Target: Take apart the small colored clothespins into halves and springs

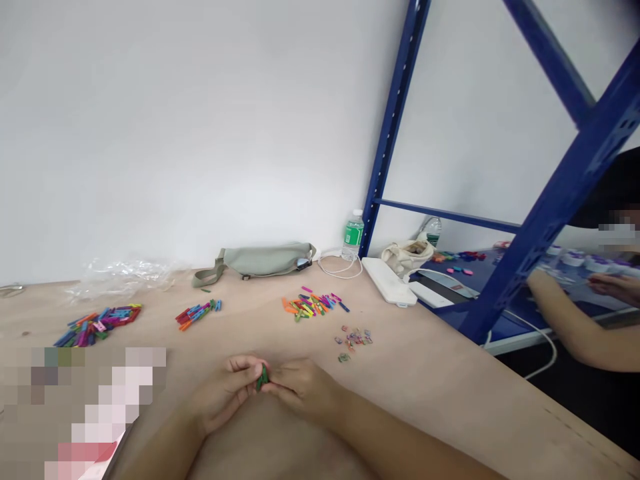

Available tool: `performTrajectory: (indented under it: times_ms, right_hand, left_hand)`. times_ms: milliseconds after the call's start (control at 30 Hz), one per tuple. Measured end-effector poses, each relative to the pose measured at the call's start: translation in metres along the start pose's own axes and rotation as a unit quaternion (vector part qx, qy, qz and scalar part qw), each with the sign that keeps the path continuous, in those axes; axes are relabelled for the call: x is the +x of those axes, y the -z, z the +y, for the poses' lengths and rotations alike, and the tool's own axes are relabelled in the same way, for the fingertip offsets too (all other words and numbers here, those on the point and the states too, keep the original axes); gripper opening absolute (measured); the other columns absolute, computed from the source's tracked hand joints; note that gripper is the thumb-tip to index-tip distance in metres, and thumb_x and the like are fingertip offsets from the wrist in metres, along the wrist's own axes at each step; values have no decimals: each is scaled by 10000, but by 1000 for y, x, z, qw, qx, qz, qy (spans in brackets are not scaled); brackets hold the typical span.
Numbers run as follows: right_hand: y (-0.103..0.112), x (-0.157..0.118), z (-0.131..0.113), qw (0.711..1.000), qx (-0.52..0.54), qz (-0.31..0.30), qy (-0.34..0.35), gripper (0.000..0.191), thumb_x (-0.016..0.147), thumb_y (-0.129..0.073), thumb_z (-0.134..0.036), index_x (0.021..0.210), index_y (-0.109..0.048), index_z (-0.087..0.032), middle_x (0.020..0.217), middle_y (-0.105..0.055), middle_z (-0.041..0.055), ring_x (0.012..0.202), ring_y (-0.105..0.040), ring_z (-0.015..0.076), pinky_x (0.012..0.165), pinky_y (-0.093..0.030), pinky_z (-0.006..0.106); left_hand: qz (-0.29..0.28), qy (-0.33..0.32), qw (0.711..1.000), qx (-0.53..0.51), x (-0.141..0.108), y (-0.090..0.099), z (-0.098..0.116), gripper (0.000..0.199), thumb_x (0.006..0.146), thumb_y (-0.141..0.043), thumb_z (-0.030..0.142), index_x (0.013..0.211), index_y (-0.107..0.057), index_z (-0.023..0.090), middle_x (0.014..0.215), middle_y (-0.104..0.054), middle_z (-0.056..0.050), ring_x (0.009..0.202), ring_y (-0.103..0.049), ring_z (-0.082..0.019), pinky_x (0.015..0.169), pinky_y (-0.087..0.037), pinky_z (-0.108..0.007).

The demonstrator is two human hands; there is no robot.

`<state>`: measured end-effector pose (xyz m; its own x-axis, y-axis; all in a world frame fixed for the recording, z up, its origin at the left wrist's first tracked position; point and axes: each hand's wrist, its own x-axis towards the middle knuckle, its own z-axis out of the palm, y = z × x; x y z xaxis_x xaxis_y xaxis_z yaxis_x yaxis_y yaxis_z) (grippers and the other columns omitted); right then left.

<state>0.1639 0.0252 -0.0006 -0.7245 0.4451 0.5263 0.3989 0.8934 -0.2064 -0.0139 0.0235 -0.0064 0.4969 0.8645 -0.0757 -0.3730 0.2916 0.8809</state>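
Near the table's front, a small green clothespin (263, 378) is pinched between both hands. My left hand (229, 388) grips it from the left with thumb and fingers, and my right hand (305, 389) closes on its right side. The fingers partly cover it, so how its parts fit together cannot be made out. Beyond my right hand lies a small heap of springs (355, 338). Farther back is a pile of loose coloured clothespin pieces (315, 305). Coloured clothespins (197, 315) lie beyond my left hand, with a bigger pile of clothespins (97, 325) to the far left.
A grey-green waist bag (267, 261) and crumpled clear plastic (123, 277) lie along the wall. A water bottle (354, 233) stands beside a blue rack post (395, 127). A white power bank (389, 281) with a cable lies near the right edge. Another person's arm (575, 327) shows beyond the rack.
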Motion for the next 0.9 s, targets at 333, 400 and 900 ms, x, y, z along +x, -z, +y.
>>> performTrajectory:
  times_ms: [333,400,900]
  right_hand:
    - [9,0,-14,998,5,-7,56,289,890,-319,-253,789,-565,-142,655,-578,24,586,-510,97,574,-407,197]
    - [9,0,-13,999,16,-15,29,281,880,-331,-267,748,-554,-157,640,-567,21,583,-504,103,570,-404,203]
    - [34,8,23,963,-25,-22,-267,244,762,-444,-212,525,-446,-154,521,-473,-16,494,-392,86,471,-252,204]
  left_hand:
    - [22,18,999,-45,-2,4,1,100,651,-656,226,720,-667,154,586,-594,9,544,-495,-87,569,-380,-216]
    - [29,5,998,-57,-1,4,1,93,658,-650,225,719,-662,155,615,-602,5,565,-507,-90,579,-389,-217]
    - [86,-13,985,-149,4,6,4,165,683,-632,212,842,-630,167,665,-611,0,576,-533,-82,599,-414,-208]
